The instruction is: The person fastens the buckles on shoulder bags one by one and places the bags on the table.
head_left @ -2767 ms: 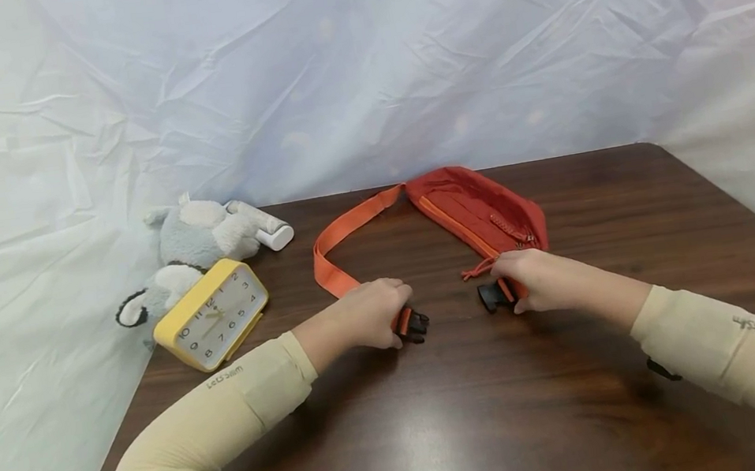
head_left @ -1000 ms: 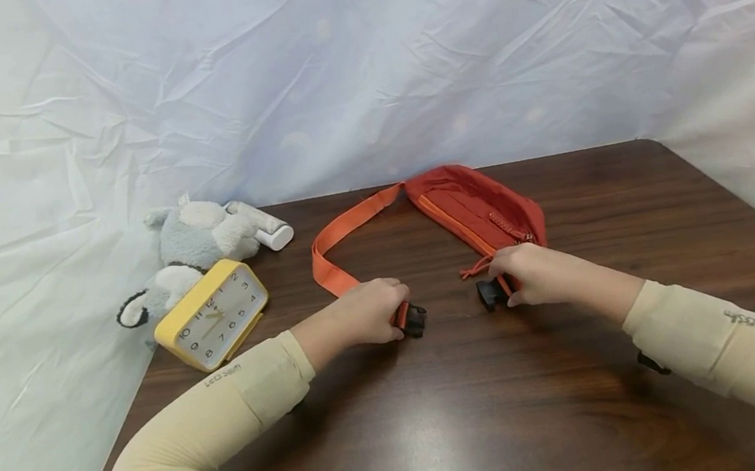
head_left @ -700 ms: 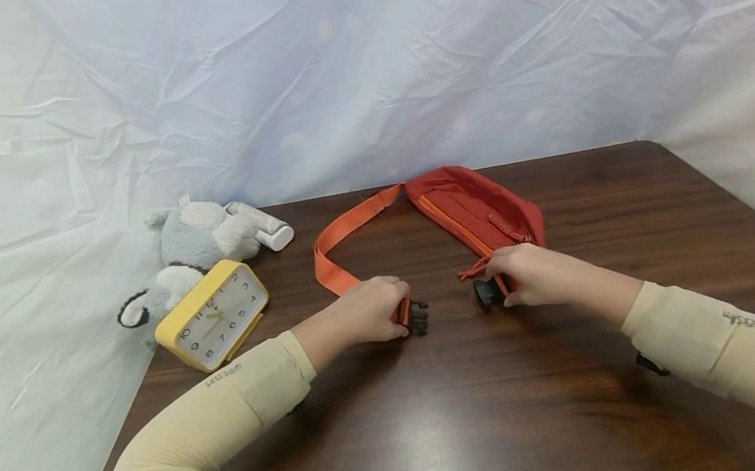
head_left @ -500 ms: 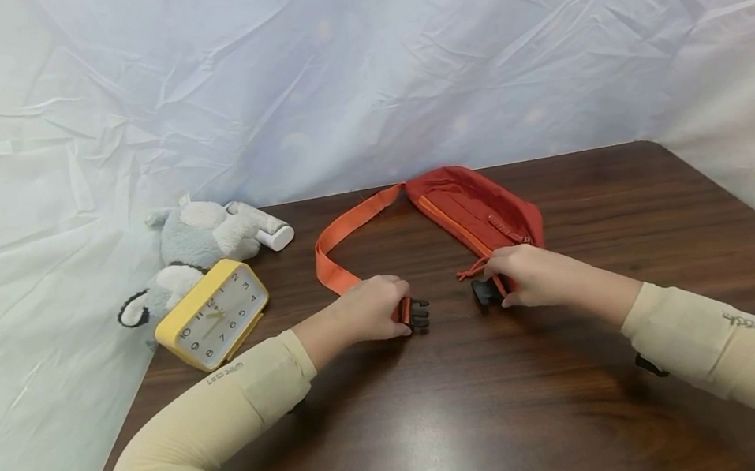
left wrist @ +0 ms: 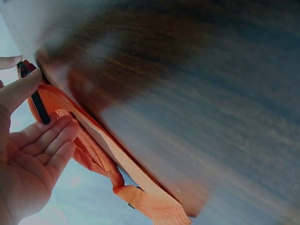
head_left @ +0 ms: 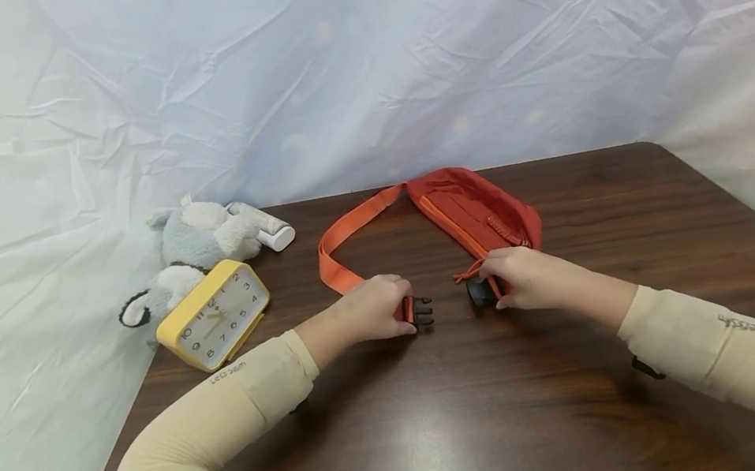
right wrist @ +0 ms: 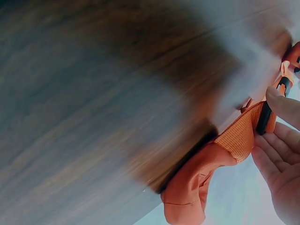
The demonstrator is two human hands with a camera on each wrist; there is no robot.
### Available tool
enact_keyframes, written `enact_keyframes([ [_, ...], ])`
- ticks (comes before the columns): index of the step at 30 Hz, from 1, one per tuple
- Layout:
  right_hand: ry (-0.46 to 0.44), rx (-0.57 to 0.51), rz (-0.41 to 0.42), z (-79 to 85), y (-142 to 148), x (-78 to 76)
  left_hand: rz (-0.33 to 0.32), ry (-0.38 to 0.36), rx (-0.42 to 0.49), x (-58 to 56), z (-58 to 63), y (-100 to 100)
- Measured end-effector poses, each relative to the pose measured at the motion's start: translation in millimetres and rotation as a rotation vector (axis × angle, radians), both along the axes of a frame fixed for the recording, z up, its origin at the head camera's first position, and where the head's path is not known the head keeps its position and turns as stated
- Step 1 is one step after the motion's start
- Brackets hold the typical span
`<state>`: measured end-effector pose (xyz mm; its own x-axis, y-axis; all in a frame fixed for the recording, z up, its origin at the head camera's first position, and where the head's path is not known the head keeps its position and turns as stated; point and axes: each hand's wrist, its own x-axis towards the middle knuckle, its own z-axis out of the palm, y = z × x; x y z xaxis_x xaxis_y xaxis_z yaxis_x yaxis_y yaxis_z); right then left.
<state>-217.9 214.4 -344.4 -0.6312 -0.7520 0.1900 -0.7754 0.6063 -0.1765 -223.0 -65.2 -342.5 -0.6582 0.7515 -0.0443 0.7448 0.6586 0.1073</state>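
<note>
Prong clip [head_left: 423, 311] is pinched in my L hand [head_left: 374, 307], thumb on one side, fingers on the other, prongs pointing R. Facing it, my R hand [head_left: 525, 277] is clamped on the socket clip [head_left: 479, 294], also thumb vs. fingers, as the R wrist view shows. Gap btwn the two clips, so not joined yet; approx. level, tho I can't make out the socket's mouth, nor tell if either clip touches the table [head_left: 402, 423].

Orange strap [head_left: 335, 249] curves from my L hand out to the far corner of the red waist bag [head_left: 470, 207], which lies on the table just beyond my R hand. Thin red cord [head_left: 466, 275] pokes out by my R fingertips.

Step in hand, I'd say: lining up both clips, pre-fastening. Next move prob. calls for bringing hands together straight & slow so all prongs enter at once, then a firm push til it clicks. Fingers need to keep off the outer prongs, else they can't flex; a skewed angle could jam it. Clock [head_left: 216, 316] & plush toy [head_left: 195, 239] sit well off to my L, no bother.
</note>
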Motion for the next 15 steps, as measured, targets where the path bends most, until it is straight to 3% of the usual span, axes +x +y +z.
enact_keyframes([
  [15,0.051,-0.026,0.025,-1.4,-3.3,-0.8,-0.019,0.026,0.041,-3.2,-2.7,-1.4],
])
